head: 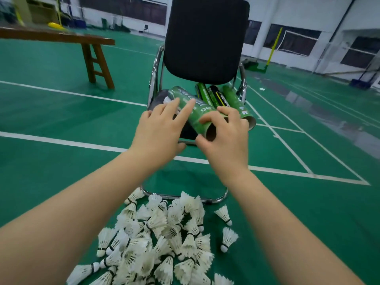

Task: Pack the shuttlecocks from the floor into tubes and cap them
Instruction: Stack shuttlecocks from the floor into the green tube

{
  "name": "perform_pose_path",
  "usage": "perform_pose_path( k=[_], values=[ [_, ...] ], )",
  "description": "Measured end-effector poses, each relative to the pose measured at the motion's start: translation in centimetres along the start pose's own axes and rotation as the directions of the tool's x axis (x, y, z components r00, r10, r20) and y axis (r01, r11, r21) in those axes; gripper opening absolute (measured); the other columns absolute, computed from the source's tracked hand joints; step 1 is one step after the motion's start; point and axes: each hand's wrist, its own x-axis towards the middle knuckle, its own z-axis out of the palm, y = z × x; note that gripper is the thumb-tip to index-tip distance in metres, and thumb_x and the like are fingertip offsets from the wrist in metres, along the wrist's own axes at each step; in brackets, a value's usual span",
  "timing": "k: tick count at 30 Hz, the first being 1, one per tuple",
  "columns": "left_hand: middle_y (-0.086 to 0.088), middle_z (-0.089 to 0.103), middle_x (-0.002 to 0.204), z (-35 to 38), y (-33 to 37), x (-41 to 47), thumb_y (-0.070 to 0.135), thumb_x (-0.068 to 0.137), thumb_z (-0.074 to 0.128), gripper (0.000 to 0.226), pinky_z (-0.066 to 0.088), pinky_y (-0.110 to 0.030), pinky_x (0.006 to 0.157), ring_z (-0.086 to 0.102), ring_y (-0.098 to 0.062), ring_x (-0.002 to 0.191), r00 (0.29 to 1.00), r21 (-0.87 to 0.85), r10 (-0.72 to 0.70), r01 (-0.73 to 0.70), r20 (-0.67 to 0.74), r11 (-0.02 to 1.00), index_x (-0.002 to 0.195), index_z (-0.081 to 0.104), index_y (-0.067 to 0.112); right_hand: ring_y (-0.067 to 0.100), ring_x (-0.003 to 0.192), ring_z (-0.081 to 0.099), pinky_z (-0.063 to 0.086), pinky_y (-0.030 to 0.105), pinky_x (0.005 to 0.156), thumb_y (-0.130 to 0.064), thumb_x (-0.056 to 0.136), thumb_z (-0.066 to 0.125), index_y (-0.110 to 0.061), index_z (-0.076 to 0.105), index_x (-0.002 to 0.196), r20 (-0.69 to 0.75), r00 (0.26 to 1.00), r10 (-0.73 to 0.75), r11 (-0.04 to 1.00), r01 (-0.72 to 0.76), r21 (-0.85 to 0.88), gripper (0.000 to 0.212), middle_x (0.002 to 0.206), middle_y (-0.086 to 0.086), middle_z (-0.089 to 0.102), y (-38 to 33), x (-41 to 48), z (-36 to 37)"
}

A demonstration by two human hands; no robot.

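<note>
Both my arms reach forward to the chair (205, 38). My right hand (224, 134) grips the green tube (197, 112) at its open near end, fingers curled over the top of the rim and thumb under it. My left hand (158, 130) is flat and loose, its straight fingers resting on the tube's side further back and clamped on nothing. The hands are close together but not touching.

The green tube lies on its side across the front edge of the chair's seat, with its uncapped mouth sticking out past that edge toward me. There is something white under my left fingertips by the tube; I can't tell what it is.

The other tubes (218, 97), green and one black, lie side by side at the back right of the seat under the backrest. The rightmost one runs to the front right corner, open end out.

The shuttlecocks (162, 233) are in a loose white heap on the green floor (61, 120), just in front of the chair's chrome base bar (216, 199) and between my forearms. Two lie apart at the heap's right side. A wooden bench (61, 37) stands far left.
</note>
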Motion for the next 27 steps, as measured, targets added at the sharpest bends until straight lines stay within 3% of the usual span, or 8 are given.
perform_pose_path(
  k=[4, 8, 12, 14, 19, 27],
  values=[
    [-0.006, 0.021, 0.153, -0.9, 0.4, -1.9, 0.055, 0.062, 0.076, 0.116, 0.025, -0.045, 0.107, 0.027, -0.028, 0.136, 0.982, -0.051, 0.188, -0.186, 0.032, 0.981, 0.146, -0.002, 0.035, 0.020, 0.115, 0.045, 0.023, 0.023, 0.081, -0.027, 0.065, 0.063, -0.028, 0.062, 0.091, 0.006, 1.000, 0.006, 0.987, -0.007, 0.160, 0.026, 0.110, 0.000, 0.050, -2.3, -2.9, -3.8],
    [-0.007, 0.030, 0.150, -1.7, 0.8, -3.9, 0.057, 0.059, 0.077, 0.111, 0.025, -0.049, 0.107, 0.034, -0.027, 0.134, 0.955, -0.080, 0.288, -0.294, -0.074, 0.952, 0.145, 0.014, 0.026, 0.015, 0.112, 0.044, 0.024, 0.006, 0.089, -0.026, 0.063, 0.063, -0.036, 0.057, 0.090, 0.092, 0.993, 0.071, 0.931, -0.099, 0.351, 0.029, 0.106, -0.008, 0.047, -3.9, -5.1, -6.3],
    [-0.008, 0.043, 0.141, -2.8, 1.4, -5.3, 0.054, 0.071, 0.054, 0.081, 0.029, -0.049, 0.107, 0.041, -0.027, 0.129, 0.914, -0.114, 0.369, -0.390, -0.167, 0.914, 0.139, 0.026, 0.021, 0.011, 0.108, 0.048, 0.035, 0.017, 0.092, -0.024, 0.062, 0.064, -0.041, 0.054, 0.084, 0.133, 0.989, 0.064, 0.871, -0.120, 0.477, 0.030, 0.106, -0.009, 0.050, -5.3, -7.5, -7.5],
    [-0.006, 0.051, 0.132, -3.1, 1.9, -5.9, 0.051, 0.070, 0.049, 0.076, 0.030, -0.046, 0.104, 0.046, -0.025, 0.122, 0.902, -0.110, 0.400, -0.419, -0.164, 0.901, 0.137, 0.030, 0.021, 0.008, 0.105, 0.048, 0.035, 0.013, 0.089, -0.023, 0.061, 0.064, -0.044, 0.051, 0.081, 0.134, 0.988, 0.073, 0.853, -0.131, 0.506, 0.032, 0.104, -0.008, 0.051, -5.4, -8.4, -7.9],
    [-0.005, 0.057, 0.122, -3.5, 2.6, -7.5, 0.054, 0.071, 0.049, 0.073, 0.040, -0.040, 0.095, 0.054, -0.025, 0.111, 0.891, -0.122, 0.441, -0.452, -0.112, 0.883, 0.133, 0.032, 0.020, 0.006, 0.102, 0.048, 0.033, 0.006, 0.083, -0.024, 0.061, 0.062, -0.046, 0.050, 0.079, 0.175, 0.978, 0.112, 0.840, -0.188, 0.509, 0.030, 0.102, -0.012, 0.050, -5.7, -10.2, -8.4],
    [-0.004, 0.055, 0.125, -3.5, 2.8, -9.1, 0.055, 0.071, 0.050, 0.074, 0.041, -0.038, 0.093, 0.052, -0.024, 0.113, 0.913, -0.150, 0.403, -0.408, -0.061, 0.901, 0.134, 0.032, 0.021, 0.010, 0.102, 0.048, 0.039, 0.022, 0.089, -0.025, 0.061, 0.061, -0.046, 0.048, 0.080, 0.200, 0.975, 0.095, 0.836, -0.187, 0.517, 0.031, 0.101, -0.013, 0.049, -6.0, -11.3, -8.5]
  ],
)
